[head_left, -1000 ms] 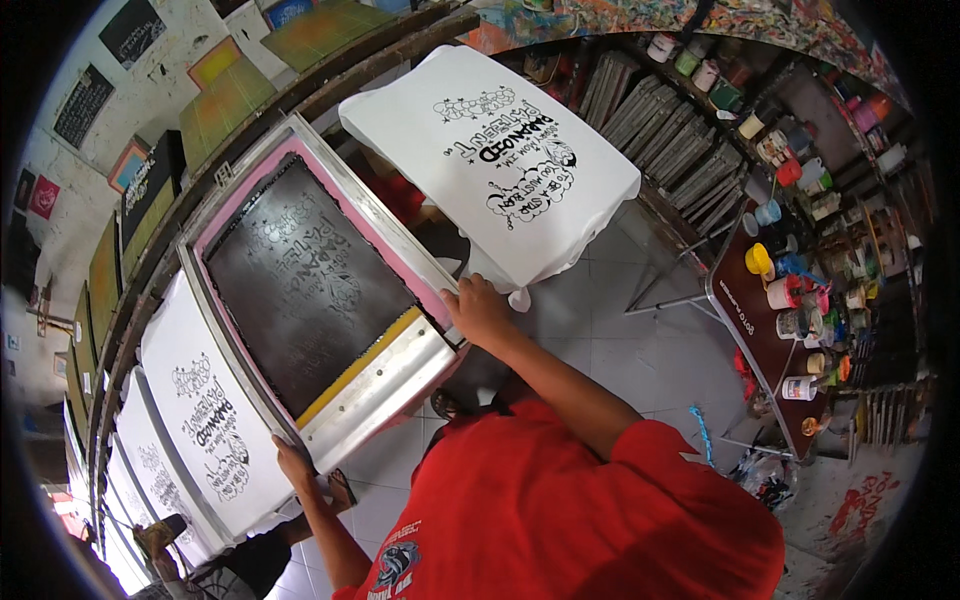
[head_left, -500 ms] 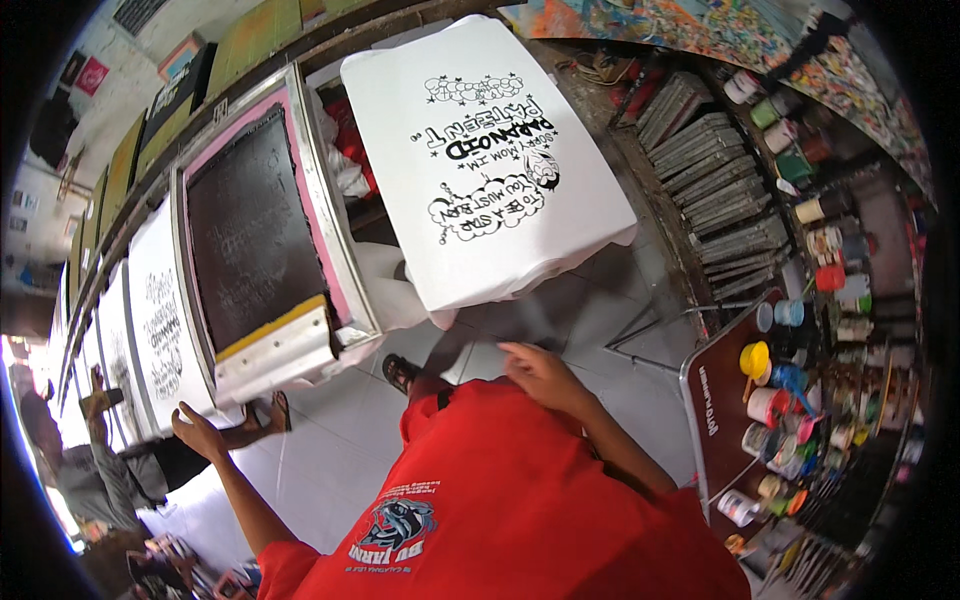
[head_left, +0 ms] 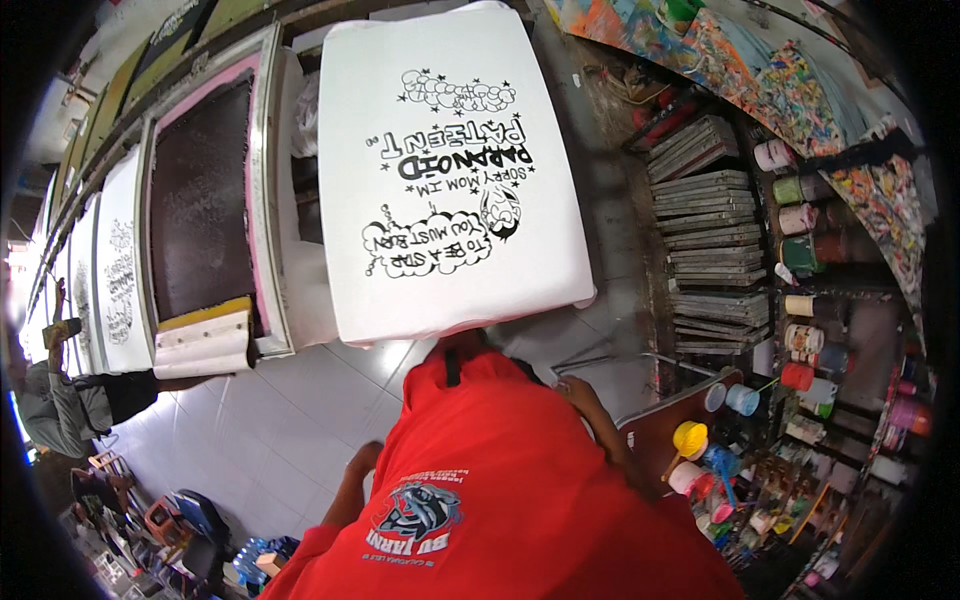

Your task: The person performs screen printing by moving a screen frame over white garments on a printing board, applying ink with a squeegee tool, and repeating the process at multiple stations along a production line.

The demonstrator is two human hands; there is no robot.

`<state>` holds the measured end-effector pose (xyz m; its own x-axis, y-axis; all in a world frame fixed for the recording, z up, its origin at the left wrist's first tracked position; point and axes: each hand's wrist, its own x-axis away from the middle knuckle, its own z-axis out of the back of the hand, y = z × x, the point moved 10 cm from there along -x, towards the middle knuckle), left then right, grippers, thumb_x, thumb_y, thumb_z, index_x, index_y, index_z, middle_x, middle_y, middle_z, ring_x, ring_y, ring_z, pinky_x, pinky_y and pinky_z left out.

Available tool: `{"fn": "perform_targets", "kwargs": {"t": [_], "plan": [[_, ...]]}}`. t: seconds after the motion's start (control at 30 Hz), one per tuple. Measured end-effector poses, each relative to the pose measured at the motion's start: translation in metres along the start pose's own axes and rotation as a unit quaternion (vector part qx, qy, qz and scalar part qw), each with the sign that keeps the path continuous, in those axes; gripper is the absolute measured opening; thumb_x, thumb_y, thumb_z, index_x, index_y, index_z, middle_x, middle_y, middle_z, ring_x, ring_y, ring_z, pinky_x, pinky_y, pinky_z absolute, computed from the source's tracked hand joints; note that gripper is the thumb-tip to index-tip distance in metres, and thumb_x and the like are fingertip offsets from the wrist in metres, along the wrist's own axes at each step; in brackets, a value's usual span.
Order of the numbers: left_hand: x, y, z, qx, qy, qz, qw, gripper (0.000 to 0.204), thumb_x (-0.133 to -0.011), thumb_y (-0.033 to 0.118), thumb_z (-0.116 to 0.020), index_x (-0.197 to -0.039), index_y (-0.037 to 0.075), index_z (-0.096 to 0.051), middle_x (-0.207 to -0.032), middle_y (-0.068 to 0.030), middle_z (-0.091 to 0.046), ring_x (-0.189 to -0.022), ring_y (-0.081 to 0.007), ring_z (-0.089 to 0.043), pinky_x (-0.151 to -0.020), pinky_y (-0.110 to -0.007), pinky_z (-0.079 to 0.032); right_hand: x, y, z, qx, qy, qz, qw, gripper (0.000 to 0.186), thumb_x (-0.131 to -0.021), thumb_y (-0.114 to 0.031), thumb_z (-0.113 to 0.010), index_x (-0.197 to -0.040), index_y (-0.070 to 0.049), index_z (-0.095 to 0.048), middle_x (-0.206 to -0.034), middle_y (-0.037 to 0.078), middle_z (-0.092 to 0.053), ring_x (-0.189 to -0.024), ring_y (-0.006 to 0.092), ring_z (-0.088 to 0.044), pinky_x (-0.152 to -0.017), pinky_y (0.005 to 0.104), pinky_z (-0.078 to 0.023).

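Observation:
My left hand point(head_left: 367, 459) hangs low beside my red shirt point(head_left: 520, 480), and its fingers are mostly hidden. On the other side my right hand point(head_left: 578, 394) hangs loosely with nothing in it, its fingers relaxed and apart. Neither hand touches anything on the bench. Just ahead lies a white fabric-covered board point(head_left: 450, 300) with black cartoon lettering and cloud drawings printed on it. To its left a silkscreen frame point(head_left: 268, 200) with dark mesh rests on the bench. A squeegee point(head_left: 205, 345) with a pale handle and yellow blade lies at the frame's near end.
Further left are more printed white pieces point(head_left: 118, 275) and a co-worker's arm point(head_left: 65, 400). At right stand stacked frames point(head_left: 712, 235), shelves of ink tubs point(head_left: 800, 255) and a brown folding table point(head_left: 640, 445). Plastic chairs point(head_left: 200, 515) sit at lower left.
Both hands have dropped toward my sides; the left came away from near the squeegee. My view has shifted right, and the printed board is now closer and straight ahead of me.

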<state>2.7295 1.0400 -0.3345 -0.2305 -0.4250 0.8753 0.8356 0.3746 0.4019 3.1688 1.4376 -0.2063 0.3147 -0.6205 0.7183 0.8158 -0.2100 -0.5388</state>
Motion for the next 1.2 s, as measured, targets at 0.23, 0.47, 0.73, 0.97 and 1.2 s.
{"fn": "perform_targets", "kwargs": {"t": [0.23,0.47,0.73,0.97,1.2], "plan": [[-0.014,0.243,0.283,0.382,0.252,-0.01,0.889,0.048,-0.087,0.036,-0.064,-0.117,-0.002,-0.063,-0.118,-0.0199,-0.066,-0.111,-0.0299,-0.062,-0.094,-0.039,-0.048,-0.063,-0.017,0.138,0.095,0.07,0.002,0.993,0.039,-0.092,-0.036,-0.059,-0.108,-0.001,-0.066,-0.101,0.023,-0.069,-0.097,0.038,-0.067,-0.084,0.0425,-0.051],[-0.03,0.29,0.234,0.393,0.255,0.122,0.875,0.037,-0.09,0.029,-0.057,-0.115,0.002,-0.065,-0.115,-0.0193,-0.067,-0.109,-0.0348,-0.062,-0.094,-0.04,-0.048,-0.151,-0.014,0.222,0.129,-0.051,0.037,0.99,0.038,-0.092,-0.035,-0.059,-0.107,-0.001,-0.067,-0.097,0.022,-0.069,-0.093,0.0338,-0.067,-0.082,0.0404,-0.05],[-0.08,0.454,0.183,0.479,0.313,0.14,0.808,0.039,-0.09,0.031,-0.059,-0.117,0.003,-0.064,-0.116,-0.0206,-0.066,-0.11,-0.0379,-0.061,-0.093,-0.041,-0.048,-0.252,0.022,0.342,0.247,-0.12,0.136,0.952,0.044,-0.091,-0.038,-0.059,-0.107,0.003,-0.066,-0.1,0.024,-0.067,-0.095,0.0367,-0.065,-0.083,0.0427,-0.049],[-0.123,0.544,0.186,0.64,0.394,0.138,0.645,0.055,-0.084,0.037,-0.068,-0.123,-0.001,-0.061,-0.119,-0.0212,-0.066,-0.112,-0.031,-0.063,-0.094,-0.038,-0.048,-0.303,0.031,0.425,0.419,-0.164,0.136,0.883,0.045,-0.092,-0.038,-0.058,-0.108,0.003,-0.067,-0.106,0.027,-0.066,-0.103,0.0392,-0.063,-0.087,0.0455,-0.048],[-0.192,0.577,0.188,0.718,0.346,0.144,0.587,0.053,-0.085,0.037,-0.069,-0.12,-0.002,-0.062,-0.115,-0.0206,-0.068,-0.109,-0.029,-0.064,-0.091,-0.037,-0.049,-0.342,-0.083,0.44,0.379,-0.174,0.158,0.895,0.048,-0.094,-0.043,-0.056,-0.115,-0.001,-0.067,-0.107,0.023,-0.068,-0.103,0.0375,-0.064,-0.092,0.0427,-0.048]]}}
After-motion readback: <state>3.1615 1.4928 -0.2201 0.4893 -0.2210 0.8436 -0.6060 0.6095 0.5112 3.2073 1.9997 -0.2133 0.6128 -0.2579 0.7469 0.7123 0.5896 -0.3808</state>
